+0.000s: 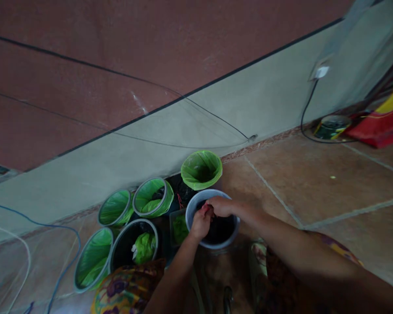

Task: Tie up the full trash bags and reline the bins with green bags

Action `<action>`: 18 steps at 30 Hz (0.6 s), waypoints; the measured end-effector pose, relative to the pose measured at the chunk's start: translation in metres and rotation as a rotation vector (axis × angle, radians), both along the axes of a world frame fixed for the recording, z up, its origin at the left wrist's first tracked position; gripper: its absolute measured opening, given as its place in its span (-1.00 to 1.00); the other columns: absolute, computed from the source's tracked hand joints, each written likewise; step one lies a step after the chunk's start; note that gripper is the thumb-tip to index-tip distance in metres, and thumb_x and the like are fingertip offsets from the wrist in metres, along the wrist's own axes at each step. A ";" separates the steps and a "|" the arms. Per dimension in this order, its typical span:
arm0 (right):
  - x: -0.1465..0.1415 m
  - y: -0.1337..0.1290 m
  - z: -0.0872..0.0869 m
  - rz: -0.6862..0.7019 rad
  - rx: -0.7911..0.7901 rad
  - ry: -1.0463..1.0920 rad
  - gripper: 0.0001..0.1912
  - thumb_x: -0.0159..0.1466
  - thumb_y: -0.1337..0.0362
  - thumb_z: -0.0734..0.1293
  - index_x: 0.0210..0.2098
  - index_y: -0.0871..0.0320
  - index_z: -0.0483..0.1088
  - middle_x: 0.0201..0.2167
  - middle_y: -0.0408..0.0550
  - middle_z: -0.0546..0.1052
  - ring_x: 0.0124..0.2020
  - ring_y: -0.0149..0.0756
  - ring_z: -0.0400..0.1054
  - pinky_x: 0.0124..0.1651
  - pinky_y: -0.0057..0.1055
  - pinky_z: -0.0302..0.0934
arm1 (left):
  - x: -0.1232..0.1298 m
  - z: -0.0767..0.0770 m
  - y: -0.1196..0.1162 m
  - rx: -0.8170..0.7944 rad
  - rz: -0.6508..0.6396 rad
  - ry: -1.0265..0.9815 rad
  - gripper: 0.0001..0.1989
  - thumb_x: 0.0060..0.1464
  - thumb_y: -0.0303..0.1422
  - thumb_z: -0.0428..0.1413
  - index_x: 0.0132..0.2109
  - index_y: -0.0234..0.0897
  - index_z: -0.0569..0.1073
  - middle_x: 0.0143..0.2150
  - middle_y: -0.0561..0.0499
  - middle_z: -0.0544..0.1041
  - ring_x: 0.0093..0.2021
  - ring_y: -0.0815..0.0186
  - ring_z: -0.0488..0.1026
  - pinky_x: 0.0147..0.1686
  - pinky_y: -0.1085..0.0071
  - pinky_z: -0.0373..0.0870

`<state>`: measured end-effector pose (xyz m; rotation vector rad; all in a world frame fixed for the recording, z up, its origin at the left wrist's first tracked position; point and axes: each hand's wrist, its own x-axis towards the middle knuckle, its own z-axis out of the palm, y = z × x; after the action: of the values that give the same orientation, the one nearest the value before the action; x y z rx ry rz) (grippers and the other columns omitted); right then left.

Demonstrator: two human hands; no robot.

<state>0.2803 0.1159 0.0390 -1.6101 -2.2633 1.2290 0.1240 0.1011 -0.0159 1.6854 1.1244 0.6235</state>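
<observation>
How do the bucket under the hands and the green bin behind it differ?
The bucket has a bare, pale rim; the bin is lined in green over its rim. The left hand and right hand are over the bucket, not the bin. Both are round and open-topped.

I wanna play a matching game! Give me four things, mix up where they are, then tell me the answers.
1. Left hand
2. Plug
3. Can
4. Blue cord

A. beside something red
B. reaching the picture's left edge
C. at the pale bucket
D. on the wall

Pairs: 1-C, 2-D, 3-A, 4-B
</observation>
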 end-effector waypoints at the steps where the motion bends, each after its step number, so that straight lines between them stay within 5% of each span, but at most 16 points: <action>1: 0.000 0.000 -0.002 0.004 0.025 -0.025 -0.72 0.10 0.44 0.30 -0.23 0.20 0.57 -0.31 -0.03 0.59 -0.33 -0.32 0.40 -0.28 -0.50 0.20 | 0.001 -0.001 0.000 -0.018 0.037 -0.016 -0.67 0.18 -0.15 -0.04 -0.34 -0.29 0.47 -0.45 0.03 0.45 -0.48 0.42 0.35 -0.48 0.50 0.30; 8: 0.009 0.005 0.010 -0.041 0.157 -0.227 -0.76 0.14 0.31 0.28 -0.37 0.22 0.60 -0.41 0.04 0.58 -0.40 -0.29 0.37 -0.36 -0.47 0.11 | 0.008 0.002 -0.005 -0.338 0.381 -0.261 -0.67 -0.06 -0.17 0.20 -0.24 -0.35 0.52 -0.45 0.00 0.54 -0.54 0.44 0.43 -0.52 0.51 0.32; 12: 0.011 0.004 0.016 0.003 0.055 -0.165 -0.77 0.10 0.34 0.28 -0.42 0.23 0.59 -0.54 -0.05 0.52 -0.52 -0.39 0.28 -0.46 -0.50 0.05 | 0.006 0.008 -0.004 -0.527 0.456 -0.378 -0.64 -0.24 -0.24 0.32 -0.26 -0.36 0.57 -0.40 -0.05 0.58 -0.42 0.37 0.51 -0.41 0.47 0.36; 18: 0.008 0.002 0.013 0.048 -0.068 -0.202 -0.80 0.09 0.34 0.33 -0.37 0.26 0.59 -0.54 -0.07 0.51 -0.54 -0.42 0.27 -0.47 -0.52 0.09 | 0.005 0.001 0.001 -0.350 0.405 -0.272 -0.85 -0.29 -0.40 0.29 -0.44 -0.31 0.58 -0.47 0.03 0.56 -0.42 0.37 0.46 -0.34 0.41 0.39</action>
<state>0.2880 0.1175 0.0521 -1.7889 -2.4164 1.2178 0.1287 0.1021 -0.0151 1.0479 1.2977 0.8252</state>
